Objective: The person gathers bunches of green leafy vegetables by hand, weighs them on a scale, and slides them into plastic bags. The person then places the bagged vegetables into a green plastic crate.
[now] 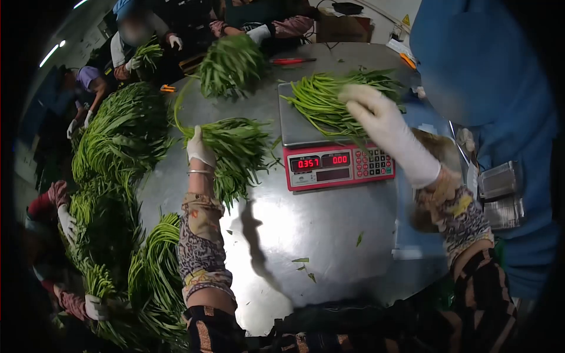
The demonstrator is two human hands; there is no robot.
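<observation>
One leafy bunch (238,144) fills the closed left hand (201,147) toward the counter's (335,229) left edge, while the right hand (379,120), grip unclear, is over greens (321,103) on the scale (338,170).

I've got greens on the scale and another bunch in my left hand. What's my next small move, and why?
I'd probably ease your right hand clear of the weighed greens. It's right over them, and I can't tell whether it's pressing, so the 0.357 on the display may be off. Your left hand already holds the other bunch off the pan.
</observation>
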